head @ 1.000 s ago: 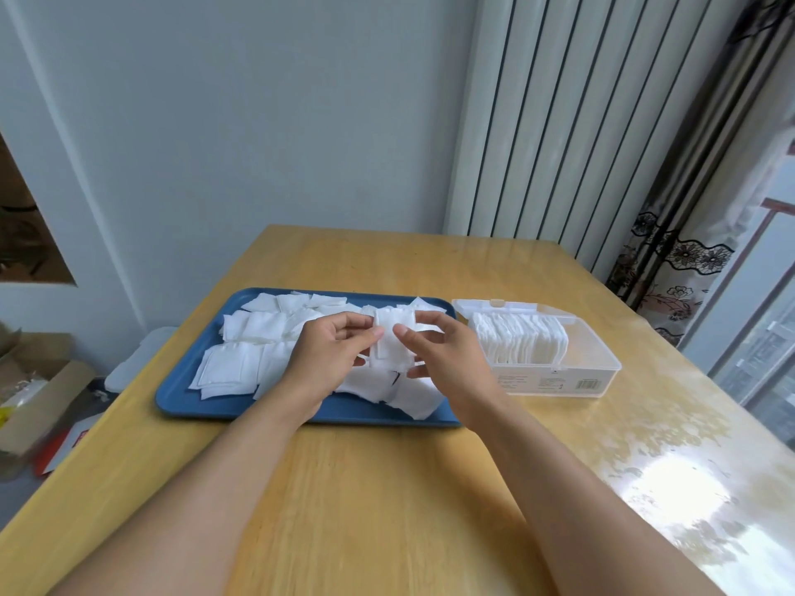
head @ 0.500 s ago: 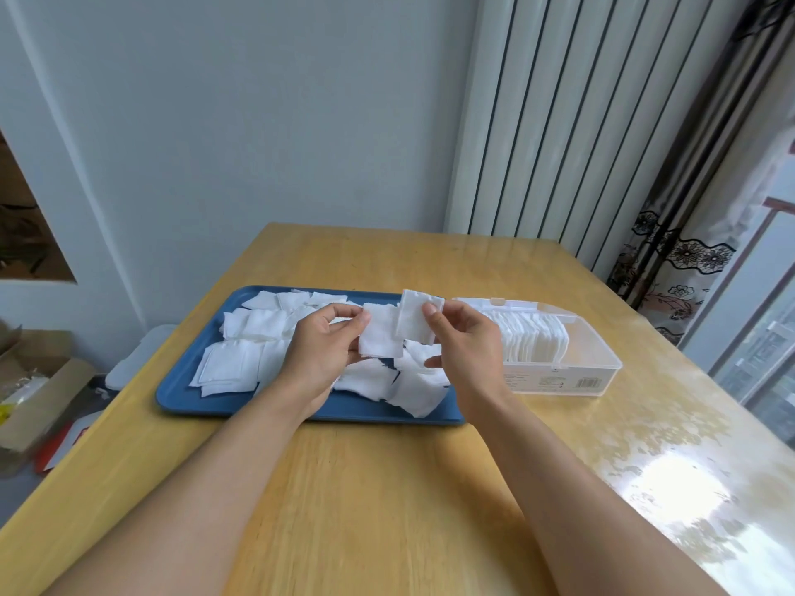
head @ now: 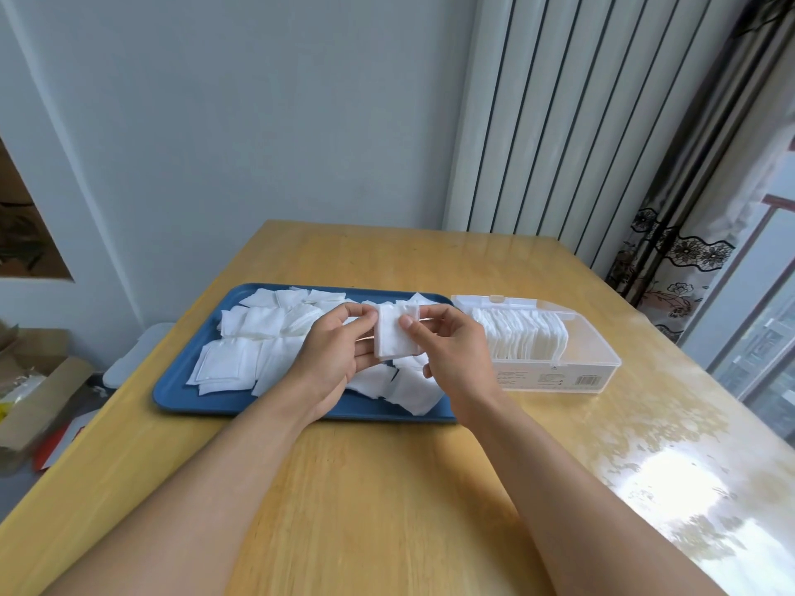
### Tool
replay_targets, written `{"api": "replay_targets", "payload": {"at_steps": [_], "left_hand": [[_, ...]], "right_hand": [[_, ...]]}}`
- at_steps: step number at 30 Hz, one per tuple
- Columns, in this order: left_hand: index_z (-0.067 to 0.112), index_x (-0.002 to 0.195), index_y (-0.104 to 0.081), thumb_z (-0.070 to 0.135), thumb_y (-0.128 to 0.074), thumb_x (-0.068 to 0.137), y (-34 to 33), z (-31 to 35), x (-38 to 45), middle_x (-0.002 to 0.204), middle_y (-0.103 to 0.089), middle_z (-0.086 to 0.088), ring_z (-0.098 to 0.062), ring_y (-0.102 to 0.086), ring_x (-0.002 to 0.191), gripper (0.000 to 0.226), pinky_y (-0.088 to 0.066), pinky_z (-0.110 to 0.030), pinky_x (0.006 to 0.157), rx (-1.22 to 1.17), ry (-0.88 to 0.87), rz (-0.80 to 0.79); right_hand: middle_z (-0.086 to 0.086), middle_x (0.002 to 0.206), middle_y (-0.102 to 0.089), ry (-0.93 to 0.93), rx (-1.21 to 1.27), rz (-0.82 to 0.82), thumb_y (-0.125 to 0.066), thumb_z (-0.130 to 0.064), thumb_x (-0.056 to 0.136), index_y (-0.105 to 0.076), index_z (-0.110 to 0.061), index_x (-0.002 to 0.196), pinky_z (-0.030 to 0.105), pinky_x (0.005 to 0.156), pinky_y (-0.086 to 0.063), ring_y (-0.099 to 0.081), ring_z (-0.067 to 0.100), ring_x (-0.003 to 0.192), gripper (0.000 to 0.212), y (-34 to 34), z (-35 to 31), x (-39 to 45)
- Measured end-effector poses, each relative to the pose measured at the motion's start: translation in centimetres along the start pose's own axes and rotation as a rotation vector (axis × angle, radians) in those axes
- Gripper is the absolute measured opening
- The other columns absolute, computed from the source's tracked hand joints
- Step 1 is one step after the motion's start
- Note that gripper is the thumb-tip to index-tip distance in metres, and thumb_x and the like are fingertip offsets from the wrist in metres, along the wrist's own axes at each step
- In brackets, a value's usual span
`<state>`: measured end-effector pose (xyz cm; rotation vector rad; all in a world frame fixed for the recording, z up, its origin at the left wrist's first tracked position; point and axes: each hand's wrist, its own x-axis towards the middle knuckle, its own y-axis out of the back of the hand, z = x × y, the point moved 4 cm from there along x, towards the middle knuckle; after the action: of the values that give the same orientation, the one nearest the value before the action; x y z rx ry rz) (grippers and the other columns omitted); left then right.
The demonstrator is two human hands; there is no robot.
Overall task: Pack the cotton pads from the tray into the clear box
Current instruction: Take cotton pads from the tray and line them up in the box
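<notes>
Head view: both hands hold a small stack of cotton pads (head: 395, 331) above the blue tray (head: 180, 395), at the tray's 3 o'clock end. The left hand (head: 333, 359) grips the stack's left edge, fingers curled behind it and thumb on top. The right hand (head: 447, 342) pinches the right edge, thumb on the front face. The loose pads (head: 241, 359) lie scattered over most of the tray, thickest toward 9 o'clock. The clear box (head: 572, 372) sits on the tabletop (head: 387, 509) just beside the tray at 3 o'clock, lid open, with a row of pads (head: 520, 337) standing on edge inside and free space at its right end.

The step in hand looks like squaring the stack before it goes into the box. To do it well, line up all four edges with light pressure, since soft pads bend and fan out if squeezed. Then pass the stack fully to the right hand, turn it upright, and slide it in against the standing row, so nothing already packed tips over.

Half a second ago the two hands each held a separate pad side by side, higher above the tray. Those pads are now merged into one aligned stack, and the hands have closed in toward each other.
</notes>
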<state>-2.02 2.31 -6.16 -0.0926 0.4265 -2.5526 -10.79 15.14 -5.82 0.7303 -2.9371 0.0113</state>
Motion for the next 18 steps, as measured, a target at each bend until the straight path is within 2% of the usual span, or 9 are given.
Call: {"api": "replay_targets", "payload": {"at_steps": [3,5,7,9,11,13,16,17,18], "left_hand": [[0.009,0.107,-0.06,0.018,-0.066,0.097,-0.1,0.0,-0.1,0.099,-0.077,-0.011,-0.023,-0.076,0.085,0.014,-0.06,-0.033,0.08,0.022,-0.009,-0.013],[0.006,0.115,-0.06,0.011,-0.072,0.092,-0.1,-0.2,0.0,0.102,-0.078,-0.013,-0.025,-0.077,0.089,0.026,-0.061,-0.033,0.08,0.101,-0.026,-0.004],[0.004,0.116,-0.062,0.005,-0.07,0.093,0.2,-0.3,0.1,0.1,-0.079,-0.013,-0.027,-0.077,0.091,0.024,-0.062,-0.037,0.084,0.139,-0.039,0.03],[0.007,0.106,-0.068,0.005,-0.07,0.093,0.8,-0.4,0.4,0.093,-0.079,-0.011,-0.027,-0.075,0.089,0.013,-0.061,-0.044,0.089,0.166,-0.054,0.098],[0.01,0.098,-0.07,0.008,-0.072,0.092,1.7,-0.4,0.6,0.091,-0.078,-0.01,-0.026,-0.073,0.089,0.007,-0.058,-0.052,0.095,0.175,-0.053,0.173],[0.012,0.097,-0.07,0.011,-0.073,0.091,2.3,-0.4,0.9,0.098,-0.076,-0.013,-0.031,-0.073,0.099,0.007,-0.054,-0.058,0.098,0.169,-0.044,0.218],[0.016,0.094,-0.066,0.013,-0.07,0.093,2.7,-0.6,1.1,0.108,-0.074,-0.016,-0.038,-0.069,0.11,0.005,-0.055,-0.06,0.096,0.167,-0.037,0.26],[0.016,0.094,-0.065,0.012,-0.069,0.094,2.7,-0.6,1.2,0.107,-0.074,-0.015,-0.038,-0.069,0.11,0.005,-0.055,-0.06,0.095,0.164,-0.037,0.263],[0.015,0.095,-0.064,0.012,-0.068,0.094,2.7,-0.7,1.2,0.106,-0.073,-0.014,-0.038,-0.069,0.109,0.005,-0.056,-0.059,0.094,0.167,-0.039,0.263]], "right_hand": [[-0.003,0.08,-0.068,-0.003,-0.006,-0.005,-0.079,-0.025,0.088,-0.068,-0.018,0.102,0.025,0.047,-0.044,-0.061,0.005,0.063,0.019,0.0,-0.1,-0.3],[-0.004,0.08,-0.067,-0.003,-0.029,-0.004,-0.079,-0.026,0.088,-0.066,-0.021,0.104,0.026,0.049,-0.046,-0.062,0.008,0.066,0.022,0.0,-0.2,-0.4],[-0.006,0.085,-0.067,0.011,-0.103,0.013,-0.076,-0.029,0.09,-0.063,-0.023,0.107,0.029,0.053,-0.051,-0.065,0.01,0.07,0.022,0.1,-0.3,-0.4],[-0.009,0.088,-0.065,0.058,-0.371,0.003,-0.069,-0.037,0.094,-0.061,-0.023,0.107,0.031,0.062,-0.052,-0.066,0.011,0.076,0.021,0.6,-0.8,-0.1],[-0.011,0.088,-0.062,0.094,-0.798,-0.091,-0.067,-0.044,0.093,-0.062,-0.021,0.107,0.029,0.064,-0.047,-0.061,0.01,0.078,0.027,0.9,-1.2,-0.1],[-0.003,0.091,-0.065,0.069,-1.115,-0.21,-0.071,-0.047,0.089,-0.065,-0.014,0.109,0.035,0.067,-0.049,-0.062,0.018,0.081,0.039,1.1,-1.0,-0.5],[0.003,0.105,-0.065,0.007,-1.28,-0.32,-0.076,-0.055,0.082,-0.062,-0.011,0.11,0.038,0.083,-0.053,-0.061,0.023,0.099,0.055,0.8,-0.6,-1.4],[0.001,0.102,-0.063,-0.01,-1.291,-0.336,-0.075,-0.059,0.08,-0.06,-0.013,0.106,0.037,0.081,-0.052,-0.06,0.021,0.097,0.055,0.7,-0.5,-1.4],[0.0,0.092,-0.061,-0.024,-1.291,-0.351,-0.075,-0.061,0.079,-0.058,-0.015,0.095,0.034,0.072,-0.05,-0.059,0.02,0.089,0.052,0.7,-0.4,-1.4]]}}
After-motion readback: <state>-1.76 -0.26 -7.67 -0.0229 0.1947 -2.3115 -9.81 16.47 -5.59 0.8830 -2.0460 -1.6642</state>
